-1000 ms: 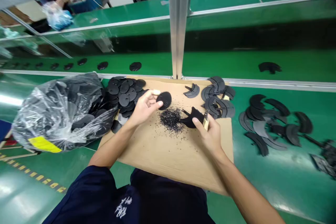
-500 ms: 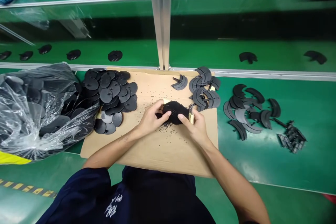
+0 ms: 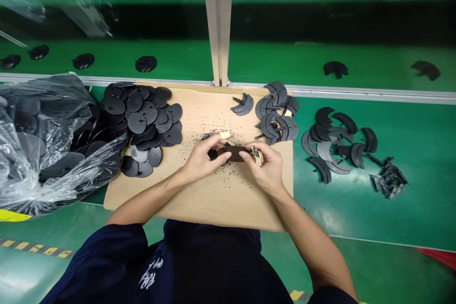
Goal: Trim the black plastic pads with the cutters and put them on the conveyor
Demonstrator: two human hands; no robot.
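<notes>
Between my hands, above the cardboard sheet (image 3: 199,204), a black plastic disc (image 3: 236,154) is tilted nearly edge-on. My left hand (image 3: 203,157) is closed on its left side with thumb and fingers, and a pale wrap covers one fingertip. On the opposite edge, my right hand (image 3: 265,166) pinches the disc, also with pale wrapping at the fingers. A small dark part shows by the right fingertips; its kind I cannot make out. Beneath the hands lie many tiny black bits (image 3: 226,171) scattered over the cardboard.
To the left, black discs (image 3: 142,114) are piled beside a clear plastic bag (image 3: 46,152) of more discs. Crescent-shaped black pieces (image 3: 276,114) lie on the cardboard's right side, others (image 3: 327,140) on the green table (image 3: 356,213). Small dark parts (image 3: 390,178) are heaped farther right. A metal post (image 3: 219,23) stands behind.
The disc has turned from showing its broad face to nearly edge-on. Both hands still hold it. The whole view has shifted slightly, with the table things now a little higher in it.
</notes>
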